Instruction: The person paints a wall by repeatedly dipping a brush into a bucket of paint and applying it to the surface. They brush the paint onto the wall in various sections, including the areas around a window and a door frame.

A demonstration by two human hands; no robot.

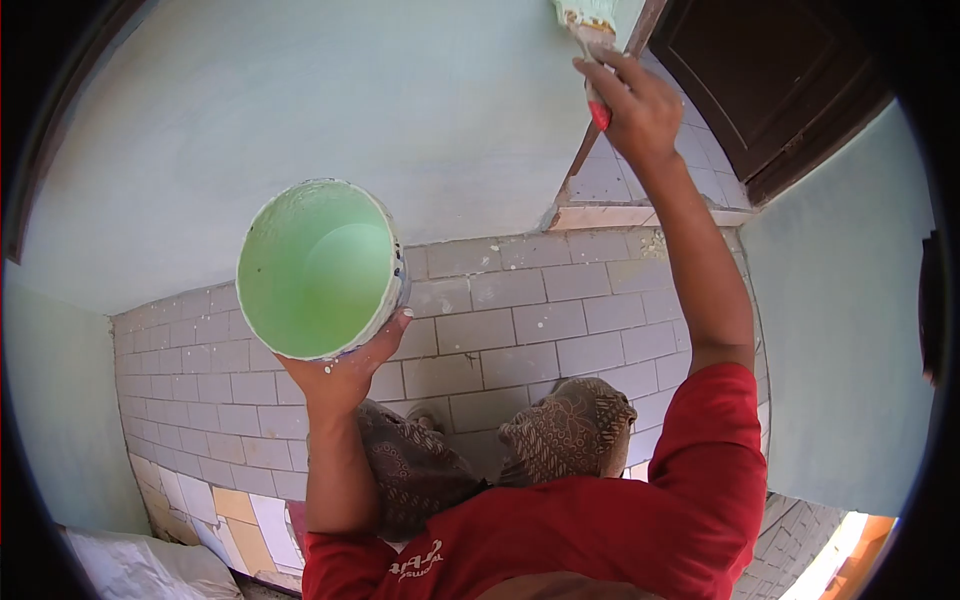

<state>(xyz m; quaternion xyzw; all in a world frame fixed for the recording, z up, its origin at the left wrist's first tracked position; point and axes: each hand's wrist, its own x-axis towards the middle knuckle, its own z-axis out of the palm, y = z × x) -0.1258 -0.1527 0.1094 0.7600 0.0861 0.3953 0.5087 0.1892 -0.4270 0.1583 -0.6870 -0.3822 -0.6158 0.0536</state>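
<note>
Paintbrush (588,14): at one o'clock in the view, its bristles coated pale green against the wall (420,120) behind; contact cannot be told. Overloaded bristles could drip or leave runs.
Right hand (645,105): fingers closed round the handle (its red end pokes out below); a loose wrist could drag colour onto the brown trim (588,152) just beside.
Bucket (295,225): near nine o'clock, held up, with paint (350,262) inside; tipping it too far could send the paint over the rim.
Left hand (335,380): at the bucket's six o'clock, holding it, thumb along the side, other fingers hidden; a tiring arm could let it slip.
Floor tiles (550,320): beneath, pale-spotted and uncovered, so any drip could land there.
Door (770,80): at two o'clock, dark; a flicked brush could speckle it.
</note>
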